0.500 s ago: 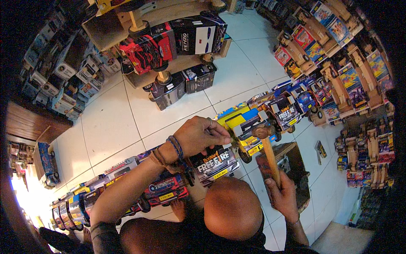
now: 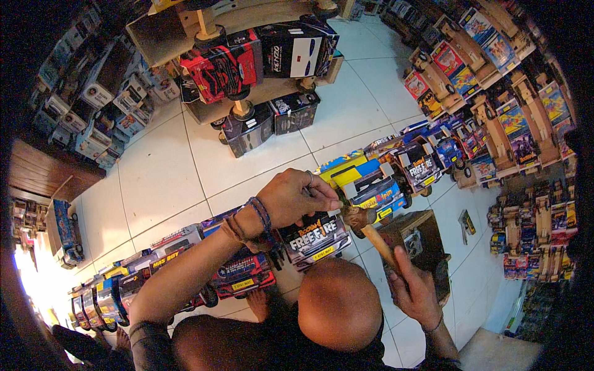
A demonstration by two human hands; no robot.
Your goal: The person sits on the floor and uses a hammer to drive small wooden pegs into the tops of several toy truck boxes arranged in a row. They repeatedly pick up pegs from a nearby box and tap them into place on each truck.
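Note:
My left hand (image 2: 300, 193) reaches across to a black-fronted toy truck (image 2: 317, 238) in a row of similar ones. Its thumb and fingertips are pinched together at the truck's upper right edge, on something too small to make out. In my right hand (image 2: 417, 289) is a hammer (image 2: 378, 240), gripped by its wooden handle. The hammer's head lies just right of the left fingertips, close to the truck's side. Beyond it stands a blue and yellow toy truck (image 2: 377, 193).
Left of my arm the row continues with a red and black toy truck (image 2: 242, 277). An open wooden box (image 2: 416, 230) stands on the tiled floor (image 2: 162, 179) by my right hand, pliers (image 2: 467, 226) farther right. Larger toy trucks (image 2: 226, 65) sit ahead; stacked toys (image 2: 520, 117) line the right.
The hammer has swung down and left, its head now beside my left fingertips. My left hand stays pinched in nearly the same place.

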